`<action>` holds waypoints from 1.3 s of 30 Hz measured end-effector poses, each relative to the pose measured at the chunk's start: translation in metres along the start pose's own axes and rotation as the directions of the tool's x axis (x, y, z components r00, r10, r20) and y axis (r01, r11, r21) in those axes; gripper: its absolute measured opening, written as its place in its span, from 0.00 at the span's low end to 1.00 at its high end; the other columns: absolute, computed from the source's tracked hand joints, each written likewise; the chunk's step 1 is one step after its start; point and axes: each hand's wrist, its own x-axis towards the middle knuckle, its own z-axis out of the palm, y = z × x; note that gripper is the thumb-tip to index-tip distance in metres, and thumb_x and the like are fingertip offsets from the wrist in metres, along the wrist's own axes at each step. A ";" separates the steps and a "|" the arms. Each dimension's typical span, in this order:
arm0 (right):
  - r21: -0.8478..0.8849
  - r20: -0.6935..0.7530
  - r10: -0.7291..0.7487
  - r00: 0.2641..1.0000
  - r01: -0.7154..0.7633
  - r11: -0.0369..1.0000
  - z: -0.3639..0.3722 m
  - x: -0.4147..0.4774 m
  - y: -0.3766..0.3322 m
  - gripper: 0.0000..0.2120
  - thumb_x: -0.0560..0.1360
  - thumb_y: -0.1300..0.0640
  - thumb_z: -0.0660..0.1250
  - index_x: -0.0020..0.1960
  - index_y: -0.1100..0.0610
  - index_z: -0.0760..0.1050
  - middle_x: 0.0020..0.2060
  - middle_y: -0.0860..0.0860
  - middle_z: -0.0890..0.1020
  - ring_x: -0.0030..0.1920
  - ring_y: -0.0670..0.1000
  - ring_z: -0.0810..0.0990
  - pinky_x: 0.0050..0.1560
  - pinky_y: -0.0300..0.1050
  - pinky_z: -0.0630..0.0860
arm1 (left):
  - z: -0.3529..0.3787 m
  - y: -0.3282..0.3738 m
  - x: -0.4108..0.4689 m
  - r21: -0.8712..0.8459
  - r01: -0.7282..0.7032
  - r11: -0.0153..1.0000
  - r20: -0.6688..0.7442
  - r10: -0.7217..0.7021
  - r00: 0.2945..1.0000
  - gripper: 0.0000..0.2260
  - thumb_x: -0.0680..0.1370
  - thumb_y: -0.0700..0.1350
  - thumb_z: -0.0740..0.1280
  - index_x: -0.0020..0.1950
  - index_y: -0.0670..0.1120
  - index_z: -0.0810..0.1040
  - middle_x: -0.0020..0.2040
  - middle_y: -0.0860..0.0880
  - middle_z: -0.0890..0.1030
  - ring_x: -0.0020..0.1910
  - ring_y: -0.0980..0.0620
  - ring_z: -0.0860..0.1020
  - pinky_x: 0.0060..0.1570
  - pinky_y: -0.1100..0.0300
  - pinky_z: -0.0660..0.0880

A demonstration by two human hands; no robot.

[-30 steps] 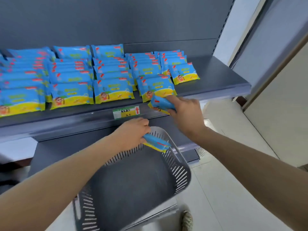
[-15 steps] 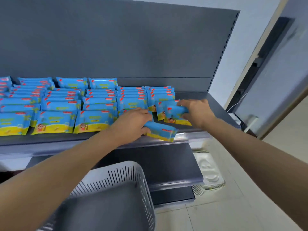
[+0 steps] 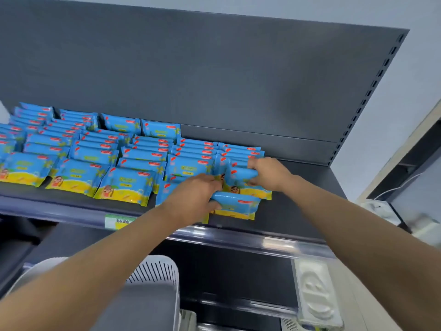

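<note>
**tomk:** Anyone catch what was going on at the right end of the shelf (image 3: 298, 211)? Both hands looked busy.

**rae_v:** Yeah. The left hand (image 3: 193, 197) had its fingers curled round the left end of a blue-and-yellow pack (image 3: 235, 206). It lay flat near the shelf's front edge, just ahead of the rightmost row. The right hand (image 3: 269, 174) was clamped on a second pack (image 3: 241, 174), fingers over its top edge and thumb lower down. It held that one tilted up at the head of the same row, right behind the first.

**tomk:** How'd you reckon those things handled?

**rae_v:** My guess was light, soft film wrappers with something squishy inside, wet wipes by the look of them. The one in the right hand seemed to bow a bit, so not stiff at all. The film was glossy, so probably a bit slippery. Not fragile, a squeeze wouldn't have hurt them.

**tomk:** So grab where?

**rae_v:** I'd have taken them by a short end like both hands did, pinching across the full thickness and not the crimped seal, which would slip. Gripping mid-pack would likely fold it and bump the other packs (image 3: 95, 151) leaning in rows next door. The grey basket (image 3: 155, 268) sat below the shelf, well apart from both hands.
</note>
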 end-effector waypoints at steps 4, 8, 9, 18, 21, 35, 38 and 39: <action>0.023 0.005 -0.023 1.000 0.023 0.999 -0.002 0.021 0.007 0.22 0.69 0.47 0.71 0.32 0.51 0.59 0.37 0.49 0.71 0.40 0.52 0.69 0.38 0.45 0.63 | 0.010 0.002 0.021 0.007 0.009 1.000 0.001 -0.009 1.000 0.12 0.75 0.49 0.67 0.56 0.45 0.76 0.51 0.49 0.76 0.53 0.51 0.71 0.45 0.62 0.63; 0.145 -0.022 -0.040 0.999 0.043 0.988 0.000 0.026 0.013 0.17 0.67 0.49 0.74 0.35 0.49 0.65 0.38 0.48 0.70 0.41 0.51 0.69 0.39 0.47 0.66 | 0.022 0.007 0.040 0.011 0.031 0.999 -0.004 -0.031 1.000 0.12 0.75 0.49 0.67 0.54 0.44 0.76 0.49 0.48 0.76 0.52 0.49 0.72 0.46 0.60 0.66; 0.182 -0.025 -0.049 0.998 0.052 0.982 0.001 0.027 0.015 0.14 0.67 0.50 0.74 0.38 0.49 0.68 0.39 0.49 0.72 0.41 0.51 0.70 0.41 0.47 0.68 | 0.024 0.009 0.045 0.009 0.034 0.999 -0.001 -0.034 0.999 0.12 0.75 0.49 0.67 0.53 0.44 0.76 0.49 0.47 0.76 0.52 0.49 0.72 0.47 0.59 0.67; 0.444 -0.201 0.047 0.978 0.048 0.895 -0.007 0.015 0.033 0.11 0.76 0.64 0.62 0.55 0.59 0.79 0.50 0.55 0.82 0.50 0.53 0.80 0.51 0.43 0.74 | 0.048 0.009 0.079 0.267 0.014 0.963 0.015 -0.018 1.000 0.19 0.77 0.51 0.64 0.65 0.45 0.68 0.62 0.48 0.72 0.62 0.48 0.68 0.61 0.57 0.60; 0.462 -0.249 0.060 0.967 0.064 0.884 -0.008 0.011 0.034 0.10 0.75 0.64 0.63 0.54 0.58 0.80 0.49 0.55 0.83 0.46 0.52 0.80 0.53 0.48 0.77 | 0.053 0.007 0.085 0.321 0.039 0.946 -0.029 -0.032 0.999 0.25 0.76 0.52 0.65 0.69 0.44 0.64 0.64 0.46 0.69 0.64 0.46 0.65 0.65 0.55 0.57; 0.150 -0.210 -0.066 0.976 0.099 0.984 -0.019 0.006 -0.027 0.14 0.78 0.56 0.61 0.63 0.54 0.74 0.60 0.53 0.77 0.59 0.55 0.75 0.55 0.49 0.74 | 0.025 -0.040 0.038 0.330 -0.001 0.944 -0.319 0.112 0.941 0.22 0.60 0.44 0.80 0.51 0.39 0.79 0.43 0.42 0.79 0.44 0.40 0.78 0.52 0.55 0.62; 0.145 -0.175 -0.092 0.980 0.118 0.982 -0.017 0.009 -0.052 0.14 0.78 0.57 0.61 0.63 0.54 0.73 0.61 0.53 0.76 0.60 0.56 0.74 0.55 0.49 0.73 | 0.015 -0.065 0.014 0.283 0.022 0.959 -0.320 0.073 0.944 0.22 0.63 0.43 0.79 0.54 0.39 0.78 0.46 0.41 0.79 0.46 0.38 0.77 0.54 0.54 0.62; 0.138 -0.163 -0.096 0.982 0.119 0.983 -0.017 0.009 -0.061 0.14 0.78 0.57 0.61 0.63 0.54 0.73 0.61 0.53 0.76 0.61 0.56 0.73 0.56 0.49 0.72 | 0.012 -0.072 0.006 0.282 0.020 0.959 -0.313 0.072 0.947 0.23 0.62 0.42 0.79 0.53 0.39 0.78 0.46 0.41 0.79 0.46 0.38 0.78 0.53 0.54 0.61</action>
